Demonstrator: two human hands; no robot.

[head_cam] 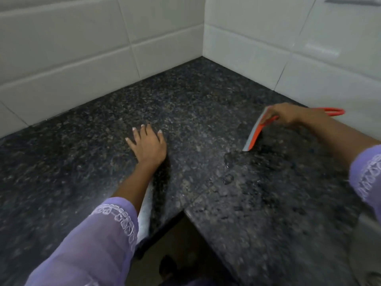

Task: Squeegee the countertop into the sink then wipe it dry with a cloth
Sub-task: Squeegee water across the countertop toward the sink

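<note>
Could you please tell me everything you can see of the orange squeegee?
The squeegee has an orange plastic-looking body, a pale grey blade strip along one edge and a looped orange handle reaching toward the wall. The right hand grips it near the blade's top. It stands tilted, blade edge down on the wet dark countertop, beside pooled water.

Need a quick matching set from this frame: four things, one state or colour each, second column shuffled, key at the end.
Things:
1. left hand
2. right hand
3. squeegee
4. countertop

States:
A. dark speckled stone
B. flat on the counter, fingers spread
C. orange with a pale blade, edge down on the counter
D. grips the squeegee

Pairs: 1-B, 2-D, 3-C, 4-A
</note>
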